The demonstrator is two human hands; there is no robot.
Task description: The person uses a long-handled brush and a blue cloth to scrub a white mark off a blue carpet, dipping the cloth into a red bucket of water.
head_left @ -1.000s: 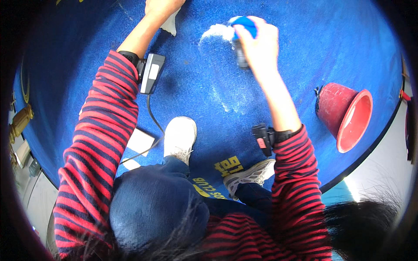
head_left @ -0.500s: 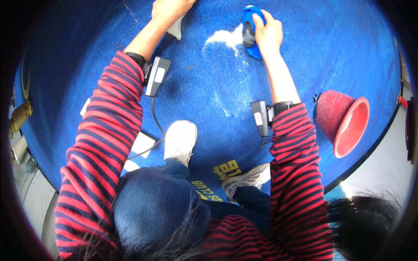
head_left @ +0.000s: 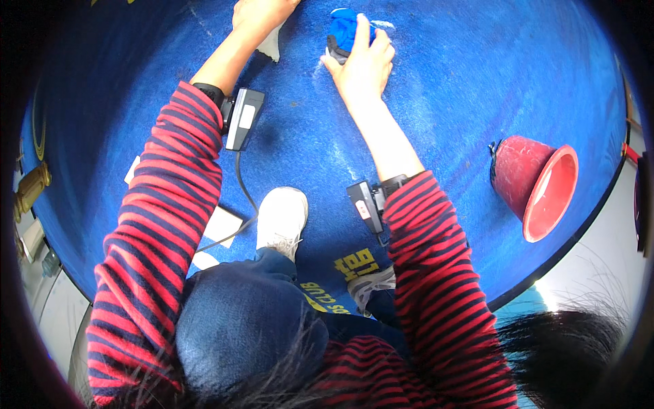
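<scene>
Head view: the right hand (head_left: 361, 65) presses down, fingers closed over a blue sponge (head_left: 343, 31) at the upper middle of the frame, on the blue floor (head_left: 463, 109), with a whitish smear beside it. The left hand (head_left: 255, 13), upper left, is pressed onto a white cloth (head_left: 271, 46); its fingers are cut off by the frame edge. This looks like scrubbing in progress; the next stroke would need steady downward pressure. A red bucket (head_left: 538, 187) lies tipped at right.

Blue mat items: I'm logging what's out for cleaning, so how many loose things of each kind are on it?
Blue scrubber under right hand: 1
White cloth under left hand: 1
Red bucket, tipped on its side: 1
Total: 3
</scene>
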